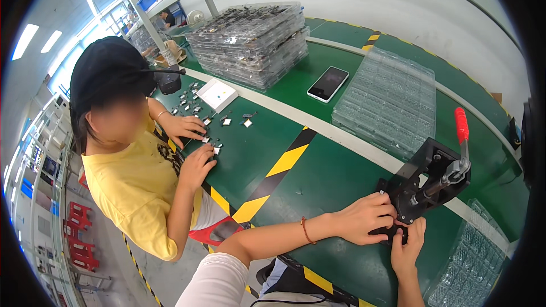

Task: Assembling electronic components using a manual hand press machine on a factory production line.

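Observation:
At the right of the green bench stands a black clamp fixture (410, 192) with a metal toggle lever and a raised red handle (462, 125). My left hand (367, 219) reaches across to its lower front, fingers bent and closed against the black base. My right hand (408, 247) meets it there from below, with thumb and fingers pinched close to the left fingertips. Whatever small piece lies between the fingers is hidden by the hands and the fixture.
Left of me, a co-worker in a yellow shirt (128, 193) handles small parts (226, 121) beside a white box (217, 95). Behind are stacked clear trays (247, 42), a phone (328, 84) and more clear trays (389, 96). Another clear tray (469, 264) lies right of my hands.

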Motion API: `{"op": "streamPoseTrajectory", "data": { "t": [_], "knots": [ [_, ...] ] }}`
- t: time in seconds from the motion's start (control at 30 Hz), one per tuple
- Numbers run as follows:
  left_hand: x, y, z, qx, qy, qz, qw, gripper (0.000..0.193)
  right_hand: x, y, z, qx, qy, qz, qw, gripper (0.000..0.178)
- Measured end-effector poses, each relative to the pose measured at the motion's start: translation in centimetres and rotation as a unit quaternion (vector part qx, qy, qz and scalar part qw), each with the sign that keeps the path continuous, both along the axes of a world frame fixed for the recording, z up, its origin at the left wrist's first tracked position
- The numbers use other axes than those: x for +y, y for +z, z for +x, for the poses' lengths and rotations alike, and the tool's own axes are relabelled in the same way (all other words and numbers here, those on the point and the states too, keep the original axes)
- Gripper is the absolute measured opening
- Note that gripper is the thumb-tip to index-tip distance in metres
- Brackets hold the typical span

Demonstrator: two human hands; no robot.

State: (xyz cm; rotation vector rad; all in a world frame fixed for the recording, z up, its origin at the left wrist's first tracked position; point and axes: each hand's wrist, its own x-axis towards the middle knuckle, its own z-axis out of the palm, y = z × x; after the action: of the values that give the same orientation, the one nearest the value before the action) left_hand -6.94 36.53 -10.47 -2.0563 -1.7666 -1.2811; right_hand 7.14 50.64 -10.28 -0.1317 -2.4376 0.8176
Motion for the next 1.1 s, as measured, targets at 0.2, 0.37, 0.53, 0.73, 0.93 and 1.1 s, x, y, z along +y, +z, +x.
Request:
{"op": "streamPoseTrajectory", "data": {
  "t": [0.2,0.37,0.53,0.73,0.93,1.1],
  "knots": [
    [0.0,-0.3,0.1,0.004,0.002,-0.006,1.000,0.027,-0.5,0.0,-0.3,0.024,-0.010,0.012,1.000,0.015],
    [0.6,-0.1,0.3,-0.026,-0.022,-0.020,0.999,0.026,-0.3,0.6,-0.2,0.045,-0.018,0.013,0.999,0.010],
    [-0.1,0.7,0.3,-0.010,0.018,-0.055,0.998,0.026,0.2,-0.9,-0.5,0.029,-0.065,-0.133,0.989,0.015],
    [0.6,0.9,0.7,0.015,0.065,-0.010,0.998,0.017,-0.4,-0.1,-0.3,0.057,-0.081,-0.096,0.991,0.019],
    [0.6,0.7,0.7,-0.019,0.097,0.000,0.995,0.014,-0.2,-0.4,-0.1,0.053,-0.094,-0.090,0.990,0.017],
    [0.8,0.4,0.9,-0.070,0.103,0.005,0.992,0.013,0.0,-0.7,-0.5,0.035,-0.083,-0.171,0.981,0.017]
  ]
}}
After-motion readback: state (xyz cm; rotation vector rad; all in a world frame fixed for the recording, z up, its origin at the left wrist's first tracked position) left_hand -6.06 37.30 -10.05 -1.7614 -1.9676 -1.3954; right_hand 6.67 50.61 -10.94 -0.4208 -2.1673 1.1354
